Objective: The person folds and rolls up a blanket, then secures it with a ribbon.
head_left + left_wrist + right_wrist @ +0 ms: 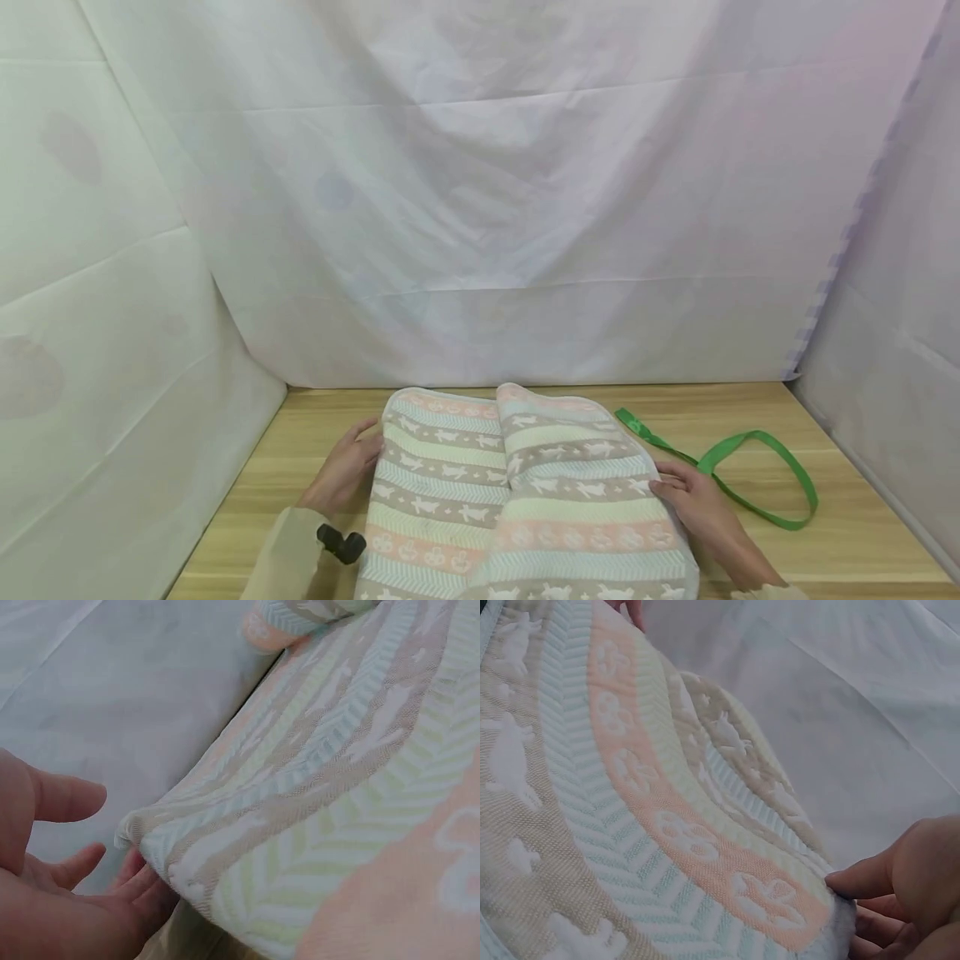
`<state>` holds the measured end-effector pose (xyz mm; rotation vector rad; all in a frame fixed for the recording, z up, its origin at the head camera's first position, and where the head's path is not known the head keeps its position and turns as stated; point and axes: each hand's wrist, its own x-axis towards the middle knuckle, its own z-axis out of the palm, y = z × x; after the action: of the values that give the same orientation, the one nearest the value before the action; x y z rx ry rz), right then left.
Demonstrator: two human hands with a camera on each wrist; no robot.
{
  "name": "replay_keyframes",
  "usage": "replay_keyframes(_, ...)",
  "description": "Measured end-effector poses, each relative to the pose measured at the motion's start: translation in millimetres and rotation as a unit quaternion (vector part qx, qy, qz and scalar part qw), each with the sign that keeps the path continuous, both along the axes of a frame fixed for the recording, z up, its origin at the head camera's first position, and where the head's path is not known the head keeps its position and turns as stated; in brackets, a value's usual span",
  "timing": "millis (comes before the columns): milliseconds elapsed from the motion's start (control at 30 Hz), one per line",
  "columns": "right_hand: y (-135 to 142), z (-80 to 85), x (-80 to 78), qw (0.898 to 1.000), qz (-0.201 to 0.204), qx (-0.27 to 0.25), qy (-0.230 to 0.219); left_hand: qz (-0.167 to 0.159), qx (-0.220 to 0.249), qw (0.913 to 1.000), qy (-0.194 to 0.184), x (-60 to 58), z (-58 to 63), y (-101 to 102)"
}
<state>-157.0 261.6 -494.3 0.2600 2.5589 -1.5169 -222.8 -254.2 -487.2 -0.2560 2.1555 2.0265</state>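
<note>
A soft striped cloth [435, 483] in pastel bands with white animal and flower shapes spreads over the table, its right part lifted into a raised fold. At its left edge is my left hand [347, 468]; in the left wrist view the thumb and index finger stand apart from the cloth while other fingers [139, 881] reach beneath its edge. My right hand [696, 504] pinches the right edge, thumb [862, 877] on top and the other fingers underneath, partly hidden.
A green strap [802, 479] lies looped on the wooden table [862, 533], right of the cloth. White sheets [480, 208] hang behind the table and at both sides. A black device [341, 546] sits at the left wrist.
</note>
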Motion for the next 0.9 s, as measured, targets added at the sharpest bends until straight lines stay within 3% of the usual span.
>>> replay_keyframes(200, 1.7, -4.0, 9.7, 0.999, -0.030, -0.012, -0.015, -0.016, 0.000, 0.9999, -0.005, -10.7, 2.6, -4.8)
replay_keyframes(333, 1.5, -4.6, 16.7, 0.998, -0.044, -0.017, -0.031, -0.045, -0.020, 0.9988, 0.002, -14.0, 10.2, -9.3)
replay_keyframes(533, 2.4, -7.2, 14.2, 0.999, -0.034, -0.028, -0.019, -0.123, -0.055, 0.9901, 0.037, -14.0, 18.0, -19.8)
replay_keyframes(700, 2.3, -12.4, 8.7, 1.000, -0.015, -0.011, 0.005, -0.189, -0.052, 0.9788, 0.061, -13.3, 20.1, -26.6)
replay_keyframes(800, 2.1, -14.9, 6.9, 1.000, -0.014, -0.002, 0.013, -0.197, -0.047, 0.9769, 0.067, -13.4, 21.6, -29.4)
replay_keyframes(900, 2.7, -16.1, 5.8, 0.999, -0.029, 0.016, 0.013, -0.183, -0.050, 0.9794, 0.070, -13.6, 23.3, -31.5)
